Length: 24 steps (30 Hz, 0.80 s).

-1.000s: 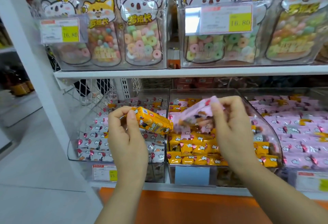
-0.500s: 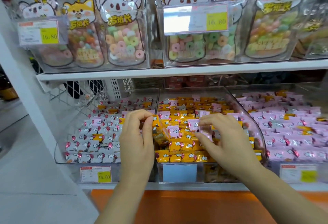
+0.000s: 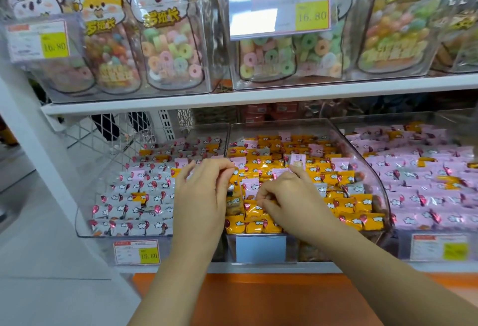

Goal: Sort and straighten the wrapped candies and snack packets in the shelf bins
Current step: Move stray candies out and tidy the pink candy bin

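**Both hands worked the middle bin**

We had our left hand (image 3: 204,196) at the clear divider wall, its grip pinched on a yellow wrapped candy (image 3: 234,203) standing on end. Our right hand (image 3: 289,196) lay curled over the clear plastic middle bin (image 3: 372,170) of yellow packets; its grip seemed closed on a wrapper, though the fingers hid it. A small pink wrapped candy (image 3: 297,161) stood stray just beyond. We judged the sorting midway: next, pink strays needed lifting into the pink-filled right bin (image 3: 426,170). The white shop shelf (image 3: 258,98) above carried clear pouches of ring sweets (image 3: 170,51).
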Each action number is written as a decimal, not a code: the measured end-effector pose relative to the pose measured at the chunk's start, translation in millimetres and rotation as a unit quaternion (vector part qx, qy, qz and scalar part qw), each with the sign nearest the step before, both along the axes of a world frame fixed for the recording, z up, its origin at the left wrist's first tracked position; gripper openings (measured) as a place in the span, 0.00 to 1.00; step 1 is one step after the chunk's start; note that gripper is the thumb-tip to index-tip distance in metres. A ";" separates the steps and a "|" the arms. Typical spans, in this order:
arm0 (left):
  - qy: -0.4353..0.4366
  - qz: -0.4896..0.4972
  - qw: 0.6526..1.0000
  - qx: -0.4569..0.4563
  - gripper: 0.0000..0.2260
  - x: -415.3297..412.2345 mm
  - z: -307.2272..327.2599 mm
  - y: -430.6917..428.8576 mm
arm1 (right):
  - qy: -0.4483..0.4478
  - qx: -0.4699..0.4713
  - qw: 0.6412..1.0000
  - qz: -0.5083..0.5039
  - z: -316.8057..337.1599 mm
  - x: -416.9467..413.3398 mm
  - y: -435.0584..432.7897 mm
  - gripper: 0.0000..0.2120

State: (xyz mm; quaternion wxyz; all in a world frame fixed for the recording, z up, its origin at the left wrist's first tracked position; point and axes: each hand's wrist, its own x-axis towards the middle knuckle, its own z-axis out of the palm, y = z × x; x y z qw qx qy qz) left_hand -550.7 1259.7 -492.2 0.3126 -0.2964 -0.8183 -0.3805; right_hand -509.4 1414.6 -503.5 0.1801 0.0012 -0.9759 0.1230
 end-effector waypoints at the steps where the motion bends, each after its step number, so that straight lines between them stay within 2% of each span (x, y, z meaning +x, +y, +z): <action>1: -0.003 -0.002 1.000 -0.022 0.04 -1.7 -2.9 0.7 | -0.001 -0.003 1.000 0.000 -0.5 0.2 0.3 0.08; 6: -0.021 0.010 0.983 -0.180 0.05 -9.6 -17.2 -2.7 | -0.007 -0.020 1.000 -0.005 -1.3 0.7 0.9 0.07; 9: -0.002 0.041 0.954 -0.296 0.08 -7.2 -16.1 -4.1 | -0.015 -0.023 1.000 -0.010 -1.4 0.6 1.0 0.07; 11: -0.031 0.063 0.932 -0.356 0.05 1.1 -7.3 -3.1 | -0.019 -0.024 0.999 -0.012 -1.2 -0.1 0.5 0.07; 12: -0.062 0.081 0.915 -0.389 0.07 4.8 -4.8 -1.4 | -0.019 -0.025 0.999 -0.012 -1.3 -0.1 0.4 0.07; 14: -0.070 0.103 0.893 -0.432 0.17 9.0 -7.2 -0.1 | -0.013 -0.024 1.000 -0.012 -1.7 -0.1 0.3 0.07; 16: -0.095 0.098 0.891 -0.433 0.19 16.9 -6.2 1.4 | -0.008 -0.023 1.000 -0.011 -1.7 0.2 0.3 0.07; 21: -0.121 0.091 0.913 -0.379 0.18 23.2 -7.4 1.6 | 0.017 -0.066 0.998 0.002 6.1 5.6 2.1 0.07; 24: -0.123 0.091 0.926 -0.346 0.17 24.6 -8.7 1.1 | 0.057 -0.047 0.996 -0.055 13.4 18.1 13.6 0.13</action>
